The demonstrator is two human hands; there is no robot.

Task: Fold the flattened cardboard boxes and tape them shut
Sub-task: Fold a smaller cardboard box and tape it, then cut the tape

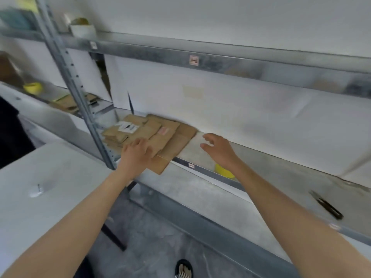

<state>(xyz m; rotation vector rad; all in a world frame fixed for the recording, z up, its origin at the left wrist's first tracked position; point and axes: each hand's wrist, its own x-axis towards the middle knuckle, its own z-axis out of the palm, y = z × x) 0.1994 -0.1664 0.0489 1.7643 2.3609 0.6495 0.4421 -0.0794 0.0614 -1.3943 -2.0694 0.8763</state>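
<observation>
A stack of flattened brown cardboard boxes (160,137) lies on a grey metal shelf (281,173), fanned out, with its front corner hanging over the shelf edge. One carries a white label, another a pink sticker. My left hand (136,155) lies flat on the front of the stack, fingers straight. My right hand (217,149) hovers just to the right of the stack above the shelf, fingers spread and loosely bent, holding nothing.
A yellow roll (223,171) shows below my right wrist at the shelf edge. Black snips (327,205) lie on the shelf at the right. A shelf upright (88,121) stands left of the stack. A white table (40,187) is at the lower left.
</observation>
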